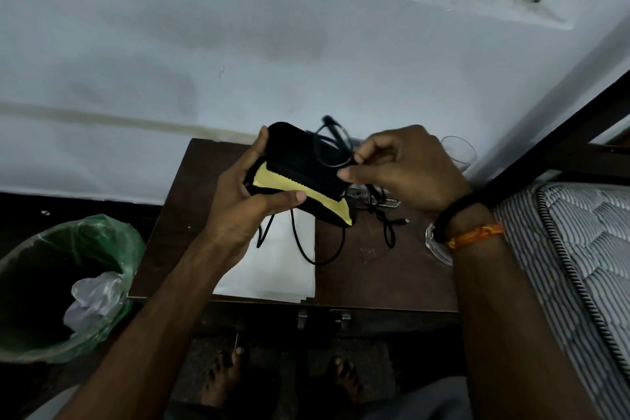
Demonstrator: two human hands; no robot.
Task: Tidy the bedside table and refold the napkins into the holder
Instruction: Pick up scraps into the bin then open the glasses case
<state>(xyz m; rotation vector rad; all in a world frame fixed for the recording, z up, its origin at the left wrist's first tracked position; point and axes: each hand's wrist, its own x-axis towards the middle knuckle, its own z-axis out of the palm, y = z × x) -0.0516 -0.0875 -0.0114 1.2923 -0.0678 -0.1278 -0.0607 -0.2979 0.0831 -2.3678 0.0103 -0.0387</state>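
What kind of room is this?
Probably a bedroom. A striped mattress lies on a dark bed frame at the right, with a small wooden bedside table pushed against the wall and a lined bin beside it.

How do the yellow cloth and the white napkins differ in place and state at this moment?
The yellow cloth is lifted off the table, tucked in the black case that the left hand grips; the white napkins lie flat on the bedside table. The cloth is small with a zigzag edge; the napkins are larger and straight-edged, stacked. Both are thin fabric-like sheets.
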